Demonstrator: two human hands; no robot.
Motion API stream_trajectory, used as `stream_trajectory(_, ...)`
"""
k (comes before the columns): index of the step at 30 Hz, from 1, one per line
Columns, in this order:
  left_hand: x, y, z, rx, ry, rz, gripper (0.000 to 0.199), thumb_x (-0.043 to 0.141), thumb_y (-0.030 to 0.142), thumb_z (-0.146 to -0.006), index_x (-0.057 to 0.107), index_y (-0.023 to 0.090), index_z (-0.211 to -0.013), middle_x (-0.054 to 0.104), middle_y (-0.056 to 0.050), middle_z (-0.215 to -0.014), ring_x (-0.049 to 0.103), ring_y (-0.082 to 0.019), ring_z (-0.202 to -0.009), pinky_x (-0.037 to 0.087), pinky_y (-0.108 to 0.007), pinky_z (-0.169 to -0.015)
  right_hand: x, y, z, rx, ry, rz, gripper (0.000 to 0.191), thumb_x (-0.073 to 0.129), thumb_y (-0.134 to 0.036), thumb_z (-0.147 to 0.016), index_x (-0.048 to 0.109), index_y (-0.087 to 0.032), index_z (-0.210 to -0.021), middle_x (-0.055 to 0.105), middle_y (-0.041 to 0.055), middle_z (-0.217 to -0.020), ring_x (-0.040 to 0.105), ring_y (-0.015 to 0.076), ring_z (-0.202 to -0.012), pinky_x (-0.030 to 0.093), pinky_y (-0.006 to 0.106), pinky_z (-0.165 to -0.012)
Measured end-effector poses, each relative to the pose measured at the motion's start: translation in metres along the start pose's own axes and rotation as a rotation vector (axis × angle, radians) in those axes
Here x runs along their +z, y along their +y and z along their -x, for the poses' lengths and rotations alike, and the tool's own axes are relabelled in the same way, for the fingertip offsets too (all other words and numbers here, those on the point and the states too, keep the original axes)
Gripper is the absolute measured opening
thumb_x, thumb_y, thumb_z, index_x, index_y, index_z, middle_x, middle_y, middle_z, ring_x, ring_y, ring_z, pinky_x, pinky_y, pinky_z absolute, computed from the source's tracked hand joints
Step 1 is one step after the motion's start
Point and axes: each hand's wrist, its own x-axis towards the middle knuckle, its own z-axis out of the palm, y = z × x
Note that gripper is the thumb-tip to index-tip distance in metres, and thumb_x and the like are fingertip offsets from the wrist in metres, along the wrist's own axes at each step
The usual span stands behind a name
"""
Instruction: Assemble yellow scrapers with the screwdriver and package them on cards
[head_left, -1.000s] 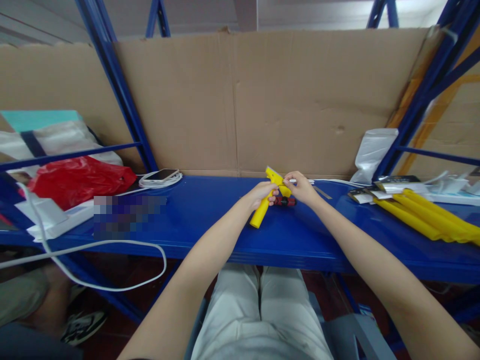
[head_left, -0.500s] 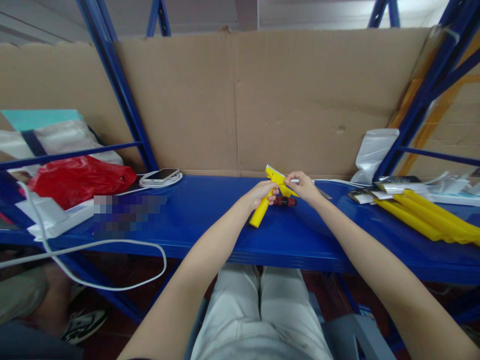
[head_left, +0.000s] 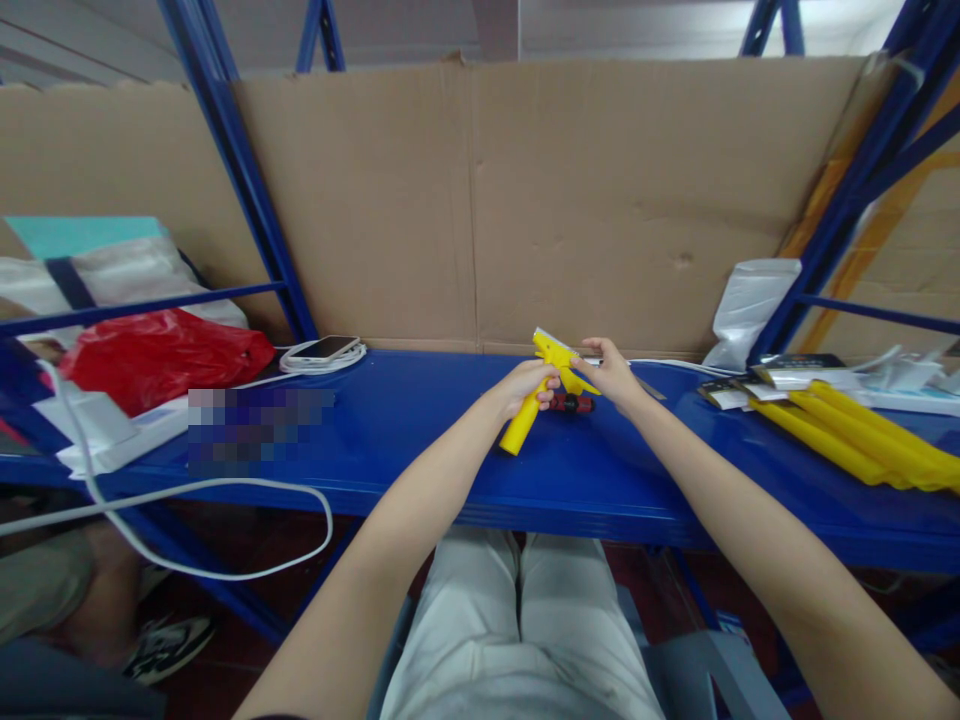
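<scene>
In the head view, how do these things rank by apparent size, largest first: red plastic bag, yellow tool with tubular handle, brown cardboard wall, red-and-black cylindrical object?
1. Brown cardboard wall
2. Red plastic bag
3. Yellow tool
4. Red-and-black cylindrical object, partly hidden; its visible part looks smallest

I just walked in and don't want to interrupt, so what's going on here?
Someone is working on a yellow handheld tool at a blue table. The left hand holds it by the handle, and the right hand is at its head; I can't tell how firmly it touches. A red-and-black object lies just behind the tool, and more yellow pieces lie to the right.
</scene>
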Motion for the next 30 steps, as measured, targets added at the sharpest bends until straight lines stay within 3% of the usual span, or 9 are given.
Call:
stream_trajectory(4, -0.002, -0.002, -0.003, 0.025, -0.024, 0.029, 0.019, 0.040, 0.005, -0.083, 0.038, 0.019, -0.070, 0.038, 0.010, -0.047, 0.029, -0.003, -0.027, 0.024, -0.015, -0.032, 0.002, -0.011, 0.004, 0.129, -0.032, -0.187, 0.037, 0.070, -0.034, -0.064, 0.052, -0.023, -0.094, 0.063, 0.0067, -0.106, 0.057, 0.0225, -0.107, 0.041, 0.044, -0.098)
stream_trajectory(8, -0.003, -0.003, -0.005, 0.038, -0.059, 0.056, 0.017, 0.041, 0.006, -0.083, 0.040, 0.019, -0.072, 0.038, 0.010, -0.048, 0.029, -0.003, -0.027, 0.024, -0.015, -0.032, -0.001, -0.024, 0.009, 0.277, -0.154, -0.423, 0.042, 0.071, -0.031, -0.063, 0.048, -0.024, -0.098, 0.065, -0.0011, -0.085, 0.064, 0.0173, -0.085, 0.049, 0.037, -0.084)
stream_trajectory(12, -0.002, -0.002, -0.004, 0.031, -0.066, 0.057, 0.016, 0.039, 0.006, -0.083, 0.041, 0.019, -0.074, 0.038, 0.010, -0.047, 0.029, -0.003, -0.027, 0.024, -0.015, -0.031, -0.004, -0.029, 0.011, 0.321, -0.168, -0.553, 0.045, 0.074, -0.024, -0.059, 0.047, -0.024, -0.096, 0.062, -0.0063, -0.072, 0.064, 0.0122, -0.070, 0.050, 0.029, -0.073)
stream_trajectory(19, -0.002, -0.001, -0.002, 0.022, -0.075, 0.045, 0.016, 0.038, 0.007, -0.084, 0.041, 0.019, -0.074, 0.038, 0.011, -0.046, 0.028, -0.003, -0.026, 0.024, -0.015, -0.031, -0.003, -0.033, 0.011, 0.369, -0.153, -0.621, 0.041, 0.072, -0.015, -0.059, 0.048, -0.024, -0.091, 0.062, -0.0071, -0.070, 0.062, 0.0083, -0.062, 0.051, 0.021, -0.062)
stream_trajectory(30, -0.003, -0.002, -0.003, 0.037, -0.093, 0.062, 0.014, 0.041, 0.006, -0.083, 0.042, 0.019, -0.077, 0.038, 0.010, -0.049, 0.030, -0.003, -0.028, 0.023, -0.016, -0.033, -0.005, -0.034, 0.010, 0.314, -0.187, -0.567, 0.034, 0.068, -0.019, -0.063, 0.049, -0.025, -0.091, 0.062, -0.0040, -0.080, 0.063, 0.0125, -0.067, 0.055, 0.030, -0.065)
